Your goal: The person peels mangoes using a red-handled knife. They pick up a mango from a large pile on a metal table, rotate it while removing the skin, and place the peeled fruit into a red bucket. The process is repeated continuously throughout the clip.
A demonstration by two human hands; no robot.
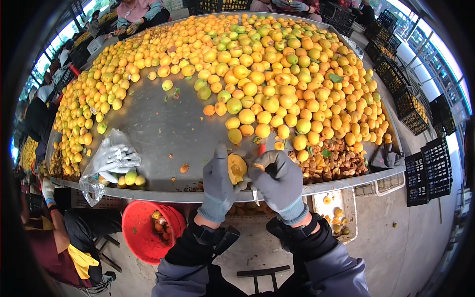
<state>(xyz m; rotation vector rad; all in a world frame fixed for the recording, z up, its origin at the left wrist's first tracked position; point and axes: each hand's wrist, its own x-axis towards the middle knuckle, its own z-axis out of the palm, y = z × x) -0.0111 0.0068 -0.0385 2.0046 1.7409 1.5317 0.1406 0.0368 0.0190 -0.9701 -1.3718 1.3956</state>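
Observation:
Over the table's near edge, my left hand point(219, 178) in a grey glove holds an opened apricot point(236, 169), its hollow cut face showing. Just to the right, my gloved right hand point(280, 182) is closed around a small knife, mostly hidden by the fingers. The knife's red handle point(262, 147) sticks out at the top, and its blade point(256, 198) points down towards me. Something brownish, perhaps an apricot pit, shows at the right fingertips; I cannot tell. Whole yellow and green apricots point(246, 116) are heaped beyond both hands.
Brown pits point(334, 161) lie on the metal table point(159, 122) at right. A plastic bag of white gloves point(115, 154) lies at left. Below stand a red bucket point(148, 237) and a white tray point(349, 211). Black crates point(428, 172) stand right; a co-worker point(63, 241) sits left.

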